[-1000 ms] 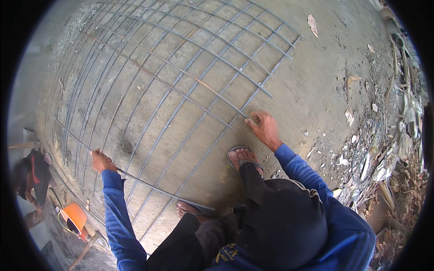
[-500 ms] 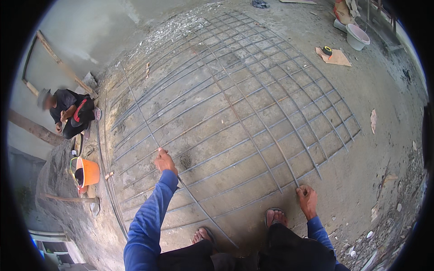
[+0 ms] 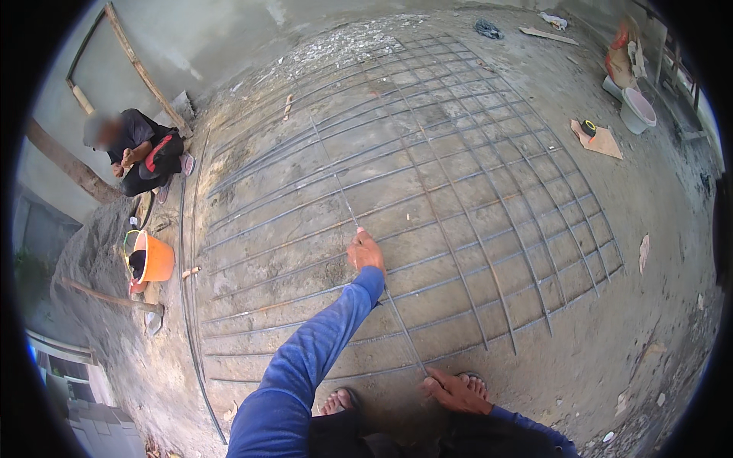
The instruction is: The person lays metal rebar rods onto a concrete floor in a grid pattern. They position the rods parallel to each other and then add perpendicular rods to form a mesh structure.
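Observation:
A grid of steel rebar (image 3: 496,206) lies on the concrete floor, with bars crossing each other. My left hand (image 3: 365,250) is closed around a single rebar rod (image 3: 403,328) that runs over the lengthwise bars, left of the crossed part. The rod's far portion stretches up toward the back wall, and its near end comes down by my feet. At that near end my right hand (image 3: 452,391) pinches the tip with thumb and fingers, just in front of my right foot. The fingertips there are slightly blurred.
A person (image 3: 141,153) squats at the left by the wall. An orange bucket (image 3: 159,258), a long-handled tool (image 3: 114,296) and loose long bars (image 3: 183,305) lie on the left. Back right are a pale bucket (image 3: 637,111) and a tape measure (image 3: 588,128) on cardboard (image 3: 605,145).
My left hand has carried the rod rightward, closer to the crossed bars. My right hand has left the end of another bar and moved left to this rod's near end. The view has shifted.

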A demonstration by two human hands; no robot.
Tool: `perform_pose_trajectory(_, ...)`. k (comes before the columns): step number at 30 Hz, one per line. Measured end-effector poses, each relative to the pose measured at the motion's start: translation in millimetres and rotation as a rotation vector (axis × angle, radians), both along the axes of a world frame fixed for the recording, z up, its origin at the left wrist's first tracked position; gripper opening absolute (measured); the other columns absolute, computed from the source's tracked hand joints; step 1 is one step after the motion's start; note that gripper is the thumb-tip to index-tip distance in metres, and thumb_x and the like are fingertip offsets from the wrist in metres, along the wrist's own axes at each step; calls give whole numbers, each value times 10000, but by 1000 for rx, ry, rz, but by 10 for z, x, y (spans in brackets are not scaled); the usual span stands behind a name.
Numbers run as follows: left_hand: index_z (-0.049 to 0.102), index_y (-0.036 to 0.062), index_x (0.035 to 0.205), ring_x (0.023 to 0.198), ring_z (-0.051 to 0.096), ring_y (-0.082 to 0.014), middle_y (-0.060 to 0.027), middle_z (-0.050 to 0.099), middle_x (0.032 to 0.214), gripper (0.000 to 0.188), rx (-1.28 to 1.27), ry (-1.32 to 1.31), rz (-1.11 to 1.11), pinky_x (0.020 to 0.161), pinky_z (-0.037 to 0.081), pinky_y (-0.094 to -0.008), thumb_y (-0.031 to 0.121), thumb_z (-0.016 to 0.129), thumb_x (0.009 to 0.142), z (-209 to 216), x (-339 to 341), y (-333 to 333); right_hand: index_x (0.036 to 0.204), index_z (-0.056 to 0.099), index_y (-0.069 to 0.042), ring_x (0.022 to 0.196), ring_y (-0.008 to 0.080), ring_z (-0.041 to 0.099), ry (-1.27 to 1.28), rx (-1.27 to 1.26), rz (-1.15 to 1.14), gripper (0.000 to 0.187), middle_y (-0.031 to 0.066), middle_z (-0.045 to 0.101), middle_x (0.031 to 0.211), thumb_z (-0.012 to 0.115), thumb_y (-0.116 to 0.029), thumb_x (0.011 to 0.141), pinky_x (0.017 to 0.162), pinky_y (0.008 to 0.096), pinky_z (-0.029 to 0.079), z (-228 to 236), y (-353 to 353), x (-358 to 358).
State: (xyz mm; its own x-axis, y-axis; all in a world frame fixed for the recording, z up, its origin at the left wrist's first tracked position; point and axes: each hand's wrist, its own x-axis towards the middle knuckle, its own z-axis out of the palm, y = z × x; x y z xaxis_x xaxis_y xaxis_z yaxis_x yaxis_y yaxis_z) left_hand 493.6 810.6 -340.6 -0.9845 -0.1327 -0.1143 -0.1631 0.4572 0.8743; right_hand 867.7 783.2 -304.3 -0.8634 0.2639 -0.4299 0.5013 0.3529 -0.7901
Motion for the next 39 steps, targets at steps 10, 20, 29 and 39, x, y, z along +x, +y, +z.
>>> perform_pose_trajectory(10, 739, -32, 996, 955, 679, -366, -223, 731, 1003, 518, 152, -81, -177, 897, 489, -443, 425, 497, 1007, -320, -60, 551, 1093, 623, -41, 776, 404, 660, -99, -5, -158, 366, 233, 653, 806, 470, -371, 1057, 716, 478, 504, -126, -117, -196)
perform_pose_trajectory(20, 638, 38, 992, 598, 541, -142, -46, 572, 745, 394, 405, -388, -320, 511, 440, -315, 392, 476, 1053, -376, -319, 687, 1055, 605, 33, 853, 559, 597, 60, -108, -291, 369, 334, 631, 865, 477, -313, 1059, 726, 552, 477, -387, 26, -380)
perform_pose_trajectory(29, 616, 6, 1127, 597, 554, -145, -52, 607, 798, 362, 469, -458, -475, 521, 497, -311, 334, 474, 1073, -500, -637, 576, 1055, 610, 44, 841, 544, 614, 47, -179, -308, 379, 326, 643, 856, 507, -321, 1051, 708, 561, 477, -500, -26, -595)
perform_pose_trajectory(39, 344, -10, 1549, 1284, 568, -373, -208, 387, 1585, 669, 258, -672, -724, 1036, 507, -433, 382, 544, 1045, -310, -662, 158, 1067, 613, -10, 876, 499, 633, 88, 223, -241, 246, 266, 664, 974, 607, -240, 982, 756, 560, 512, -775, 124, -466)
